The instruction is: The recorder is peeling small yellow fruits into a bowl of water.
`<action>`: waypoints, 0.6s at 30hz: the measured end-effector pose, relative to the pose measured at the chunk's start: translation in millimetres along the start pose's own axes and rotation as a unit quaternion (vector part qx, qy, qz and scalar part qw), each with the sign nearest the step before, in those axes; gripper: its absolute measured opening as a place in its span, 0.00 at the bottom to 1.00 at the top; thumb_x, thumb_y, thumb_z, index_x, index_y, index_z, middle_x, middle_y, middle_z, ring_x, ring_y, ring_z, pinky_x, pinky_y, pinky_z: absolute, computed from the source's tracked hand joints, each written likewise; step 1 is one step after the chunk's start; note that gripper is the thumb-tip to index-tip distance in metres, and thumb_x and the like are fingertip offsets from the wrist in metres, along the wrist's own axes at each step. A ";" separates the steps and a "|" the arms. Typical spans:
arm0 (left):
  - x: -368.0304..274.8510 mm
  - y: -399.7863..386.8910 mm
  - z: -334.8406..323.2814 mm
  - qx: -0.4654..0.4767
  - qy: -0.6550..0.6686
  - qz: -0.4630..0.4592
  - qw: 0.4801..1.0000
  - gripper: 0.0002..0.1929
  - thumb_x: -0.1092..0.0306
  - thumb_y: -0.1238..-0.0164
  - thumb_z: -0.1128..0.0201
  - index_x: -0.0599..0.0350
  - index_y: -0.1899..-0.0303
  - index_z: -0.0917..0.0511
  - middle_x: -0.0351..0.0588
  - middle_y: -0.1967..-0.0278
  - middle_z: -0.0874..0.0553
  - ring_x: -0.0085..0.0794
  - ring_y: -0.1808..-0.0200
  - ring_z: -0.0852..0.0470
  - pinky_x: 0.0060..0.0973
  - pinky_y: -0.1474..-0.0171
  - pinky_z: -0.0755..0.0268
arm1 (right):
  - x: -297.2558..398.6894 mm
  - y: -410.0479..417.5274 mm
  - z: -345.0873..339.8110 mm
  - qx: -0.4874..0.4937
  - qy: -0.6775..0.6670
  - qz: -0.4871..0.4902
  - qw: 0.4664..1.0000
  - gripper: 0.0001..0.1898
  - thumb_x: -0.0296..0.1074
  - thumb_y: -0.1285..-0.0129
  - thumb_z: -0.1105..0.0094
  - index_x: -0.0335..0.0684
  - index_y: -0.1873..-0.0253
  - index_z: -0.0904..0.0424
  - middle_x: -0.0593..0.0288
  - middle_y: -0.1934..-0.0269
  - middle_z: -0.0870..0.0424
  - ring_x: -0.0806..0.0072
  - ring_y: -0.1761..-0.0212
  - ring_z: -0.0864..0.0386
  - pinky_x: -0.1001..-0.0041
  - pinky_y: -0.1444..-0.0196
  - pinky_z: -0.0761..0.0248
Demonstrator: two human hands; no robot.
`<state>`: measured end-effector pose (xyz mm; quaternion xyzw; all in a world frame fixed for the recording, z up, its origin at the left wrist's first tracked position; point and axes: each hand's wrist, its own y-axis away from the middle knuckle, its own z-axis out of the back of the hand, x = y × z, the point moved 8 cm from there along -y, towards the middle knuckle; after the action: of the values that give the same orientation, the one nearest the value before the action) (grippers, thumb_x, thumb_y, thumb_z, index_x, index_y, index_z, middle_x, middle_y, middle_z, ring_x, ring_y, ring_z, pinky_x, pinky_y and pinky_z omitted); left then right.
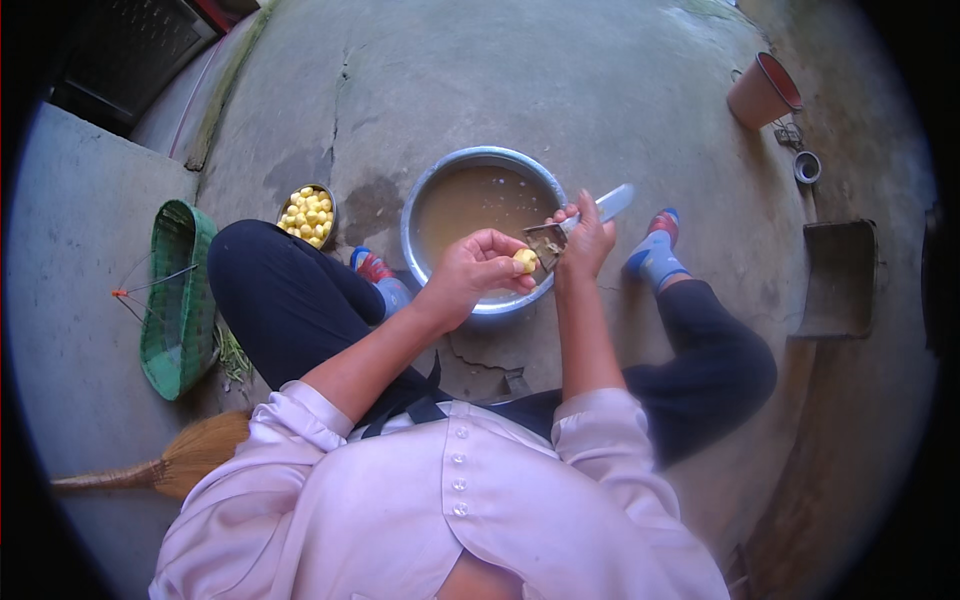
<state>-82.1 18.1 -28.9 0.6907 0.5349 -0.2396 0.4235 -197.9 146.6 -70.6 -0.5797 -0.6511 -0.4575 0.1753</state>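
My left hand point(484, 270) pinches a small peeled yellow potato point(526, 260) between thumb and fingers, over the near right part of a round metal basin point(409, 225). Murky brown water point(472, 202) stands in the basin, with pale specks floating on it. My right hand point(587, 238) grips a bladed hand tool, a knife or peeler, whose pale handle point(616, 201) sticks out to the upper right. Its metal end points at the potato, close to it; contact is unclear. Brown peel-like scraps point(547, 246) cling there.
Left of the basin, a bowl point(334, 214) holds many peeled yellow potatoes. Farther left are a green woven basket point(176, 300), green stalks point(234, 354) and a straw broom point(199, 454). A pink bucket point(757, 94), a metal cup point(807, 167) and a dustpan-like container point(838, 281) stand at right.
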 end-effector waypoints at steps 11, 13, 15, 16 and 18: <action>11.2 -4.4 10.3 -0.020 0.062 0.037 0.997 0.13 0.71 0.32 0.38 0.65 0.51 0.27 0.51 0.59 0.17 0.27 0.62 0.17 0.23 0.54 0.22 | 4.6 20.4 -23.3 0.022 -0.041 -0.081 0.996 0.07 0.33 0.31 0.46 0.38 0.62 0.33 0.64 0.77 0.28 0.77 0.79 0.27 0.72 0.77 0.28; 15.6 -4.8 13.9 -0.017 0.052 0.054 0.997 0.13 0.71 0.32 0.39 0.65 0.51 0.27 0.52 0.57 0.17 0.27 0.62 0.17 0.23 0.54 0.22 | 15.5 15.6 -27.6 0.069 0.045 0.024 0.996 0.08 0.33 0.31 0.46 0.38 0.61 0.34 0.64 0.77 0.28 0.76 0.80 0.27 0.72 0.78 0.29; 15.9 -4.3 12.8 -0.014 0.041 0.071 0.997 0.13 0.71 0.32 0.39 0.65 0.50 0.27 0.53 0.56 0.17 0.28 0.62 0.17 0.23 0.54 0.22 | 17.6 5.4 -15.0 0.043 0.052 0.034 0.997 0.08 0.33 0.31 0.46 0.38 0.61 0.34 0.64 0.77 0.28 0.76 0.80 0.27 0.71 0.78 0.28; 11.3 -3.2 6.5 0.004 0.064 0.071 0.995 0.13 0.72 0.32 0.40 0.65 0.50 0.27 0.54 0.55 0.17 0.28 0.62 0.17 0.23 0.53 0.22 | 20.3 0.4 -6.9 0.018 0.059 0.042 0.997 0.08 0.33 0.31 0.45 0.39 0.61 0.34 0.64 0.77 0.28 0.77 0.80 0.27 0.71 0.78 0.28; 9.3 -3.1 1.8 0.021 0.088 0.071 0.993 0.13 0.72 0.33 0.41 0.65 0.50 0.27 0.56 0.54 0.17 0.28 0.62 0.17 0.23 0.53 0.22 | 13.2 -5.6 3.6 -0.010 0.024 -0.006 1.000 0.08 0.33 0.31 0.45 0.39 0.62 0.33 0.64 0.77 0.28 0.76 0.80 0.27 0.71 0.78 0.28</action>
<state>-81.9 21.8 -38.2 0.7537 0.5150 -0.1584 0.3763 -205.4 157.8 -64.6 -0.5662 -0.6458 -0.4787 0.1821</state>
